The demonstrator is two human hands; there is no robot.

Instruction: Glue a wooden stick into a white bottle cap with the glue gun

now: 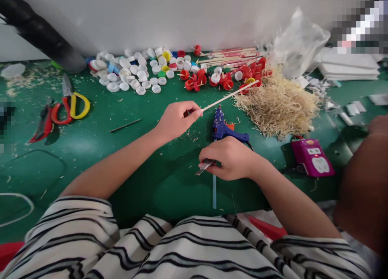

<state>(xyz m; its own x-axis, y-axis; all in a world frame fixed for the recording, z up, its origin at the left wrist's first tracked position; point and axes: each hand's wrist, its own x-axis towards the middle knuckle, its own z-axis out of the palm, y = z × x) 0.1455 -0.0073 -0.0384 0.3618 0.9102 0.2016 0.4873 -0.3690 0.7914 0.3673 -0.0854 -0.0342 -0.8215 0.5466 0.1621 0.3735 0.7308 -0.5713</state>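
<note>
My left hand is closed in a pinch on one end of a thin wooden stick, which points up and right toward the red caps. My right hand is closed around a flat metal blade; its tip sticks out to the left and the rest is hidden in the fingers. Just beyond the right hand lies a blue glue gun with its nozzle pointing away from me. A translucent glue stick shows below that hand.
White and coloured bottle caps lie at the back, beside red caps and bundled sticks. Wood shavings heap right of these. Scissors and red-handled pliers lie left; a purple power box and another person's arm are right.
</note>
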